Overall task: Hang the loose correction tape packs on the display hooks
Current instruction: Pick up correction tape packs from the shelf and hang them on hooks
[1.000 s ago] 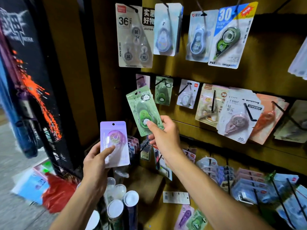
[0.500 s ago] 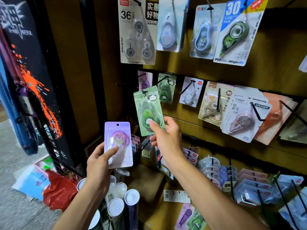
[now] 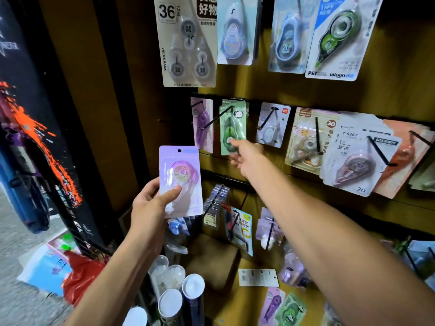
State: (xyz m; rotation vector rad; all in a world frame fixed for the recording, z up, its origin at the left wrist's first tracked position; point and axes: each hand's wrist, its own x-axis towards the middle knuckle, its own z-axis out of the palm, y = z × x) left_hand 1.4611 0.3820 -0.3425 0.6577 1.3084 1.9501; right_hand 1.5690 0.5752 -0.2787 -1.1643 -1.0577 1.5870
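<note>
1. From the head view, our judgement is that the step in hand is seating the green pack [image 3: 233,128] on its hook [image 3: 217,117] in the middle row; to do it well we should push the card fully back along the wire so it hangs flat against the other green packs behind it, then let go without tugging it forward

2. Our right hand [image 3: 247,154] reaches to the lower edge of that green pack, fingers loosely extended and fingertips [image 3: 234,142] at the card; motion blur keeps us from telling whether they pinch it or only touch it

3. Our left hand [image 3: 150,205] is closed on the purple pack [image 3: 180,181], thumb across its lower front and fingers behind, holding it upright with its hang hole at the top, below and left of the hook row

4. We judge the purple pack goes next, likely onto the hook with the purple packs [image 3: 202,124] just left of the green ones

5. More loose packs [image 3: 282,307] lie on the shelf below, not yet hung
</note>
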